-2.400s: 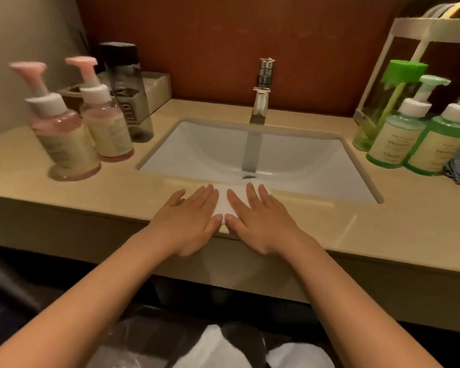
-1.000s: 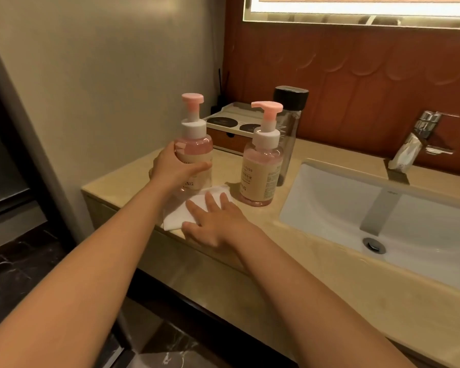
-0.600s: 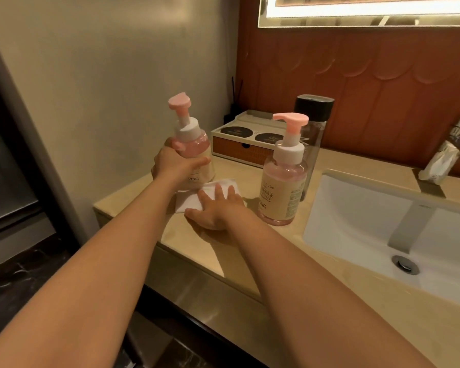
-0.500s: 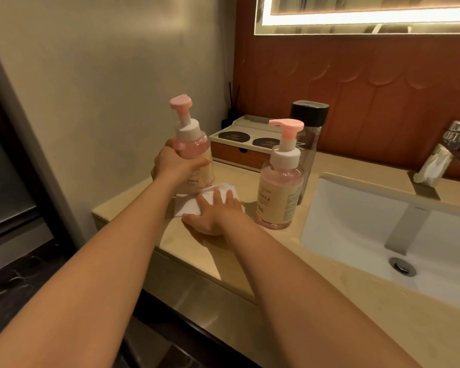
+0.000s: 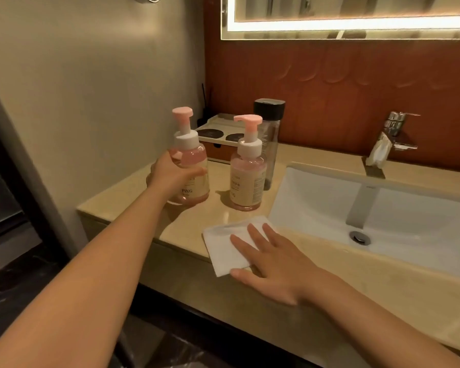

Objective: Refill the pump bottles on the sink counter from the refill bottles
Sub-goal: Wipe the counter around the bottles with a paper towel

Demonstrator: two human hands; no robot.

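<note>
Two pump bottles on the bench (image 5: 122, 200), you say? Where exactly?

Both at the far left, with pink heads and pale labels. The left pump bottle (image 5: 191, 158) is in the left hand (image 5: 170, 175), whose fingers and thumb curl round its body. Its base is level with the bench top, though I cannot tell whether it rests there. The right pump bottle (image 5: 247, 179) stands upright just beside it, apart from that hand.

And the right hand?

The right hand (image 5: 274, 264) lies flat, fingers straight and spread, pressing on a folded white cloth (image 5: 221, 248) at the near edge of the bench, just left of the sink (image 5: 316, 197).

Anything behind the pumps?

A tall clear bottle with a black cap (image 5: 272, 144) stands just behind the right pump bottle. A low box (image 5: 215, 136) sits farther left, against the wall. The tap (image 5: 395, 131) rises at the far side of the sink, to the right.
</note>
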